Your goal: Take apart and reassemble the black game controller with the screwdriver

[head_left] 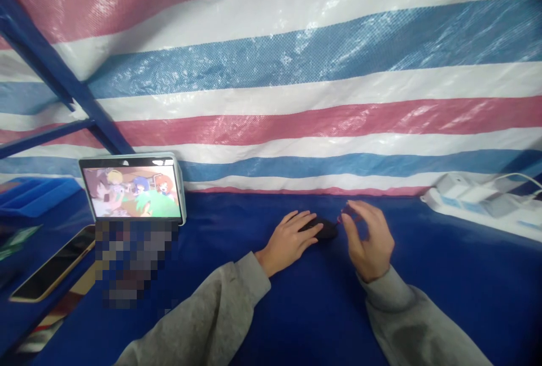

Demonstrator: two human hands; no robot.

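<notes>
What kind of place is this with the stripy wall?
Maybe a makeshift booth or bunk with a desk. A striped plastic sheet serves as a wall behind a blue tabletop, where a white power strip with plugs and a tablet showing a cartoon sit.

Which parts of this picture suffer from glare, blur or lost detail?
Head view: glare speckles the striped sheet; coarse pixel blocks mask a patch below the tablet; the green item at the left edge is smeared; the dark object under the left hand shows little detail.
</notes>
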